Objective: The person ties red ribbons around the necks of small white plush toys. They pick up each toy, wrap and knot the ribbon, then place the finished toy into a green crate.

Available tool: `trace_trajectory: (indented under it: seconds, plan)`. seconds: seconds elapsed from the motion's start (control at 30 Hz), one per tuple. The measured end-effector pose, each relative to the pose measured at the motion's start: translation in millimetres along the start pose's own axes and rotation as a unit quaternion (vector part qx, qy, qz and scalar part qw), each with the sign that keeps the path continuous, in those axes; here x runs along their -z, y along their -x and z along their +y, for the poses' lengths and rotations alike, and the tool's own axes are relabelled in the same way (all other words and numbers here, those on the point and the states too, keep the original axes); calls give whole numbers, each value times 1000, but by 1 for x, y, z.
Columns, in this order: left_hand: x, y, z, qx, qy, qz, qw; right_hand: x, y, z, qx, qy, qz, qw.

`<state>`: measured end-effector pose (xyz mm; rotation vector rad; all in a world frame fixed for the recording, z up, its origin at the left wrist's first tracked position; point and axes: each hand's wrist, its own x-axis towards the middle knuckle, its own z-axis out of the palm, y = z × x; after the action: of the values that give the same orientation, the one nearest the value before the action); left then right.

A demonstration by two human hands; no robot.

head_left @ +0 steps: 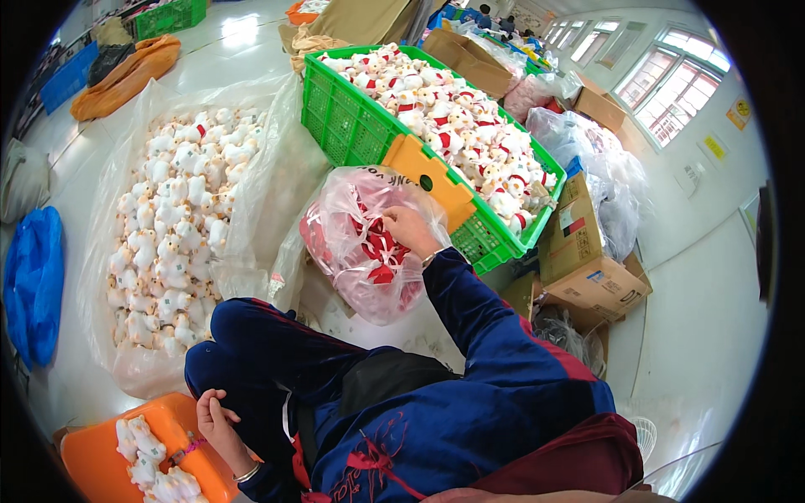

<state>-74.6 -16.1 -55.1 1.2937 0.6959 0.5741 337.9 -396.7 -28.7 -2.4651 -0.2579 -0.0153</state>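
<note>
The right hand [408, 230] is at the mouth of a clear plastic bag [369, 298], its fingers bent down against red fabric pieces [379, 243]; whether they pinch one, I cannot tell; the bag stands before the person's knees and near the green crate [344, 126]. The left hand [220, 423] hangs with fingers loosely curled and a little apart, beside white plush toys [144, 448] on an orange plastic piece [92, 457]. Dark capital lettering crosses the bag's upper part (a courtesy phrase, bent by the folds); the cardboard box [579, 251] bears black print, a red-and-black label and a blue mark; a yellow notice [740, 113] hangs on the wall, its text too small to read. The crate's rim rises just beyond the right hand, its wall carrying an orange panel [436, 180]; the plastic sack [92, 335] spreads its edge to the bag's left; pale floor [419, 331] shows between the bag and the person's lap.
</note>
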Motion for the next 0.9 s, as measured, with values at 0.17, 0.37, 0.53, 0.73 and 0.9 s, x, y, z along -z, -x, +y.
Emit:
trace_trajectory:
  seconds: [0.17,0.37,0.53,0.73,0.9]
  plan:
    - [-4,-2,-1,5,-6,-6,1000,12,-12,11,122,-7,92,988]
    - [-3,-2,2,12,-7,-4,1000,38,-12,-28,51,-166,156,973]
    - [-2,-6,-2,-1,-16,-6,1000,44,-25,-37,87,-163,157,970]
    - [-5,-5,-3,3,-5,-6,1000,44,-28,-26,84,-205,136,966]
    - [-3,-1,-2,-3,-9,1,1000,38,-27,-33,98,-156,156,970]
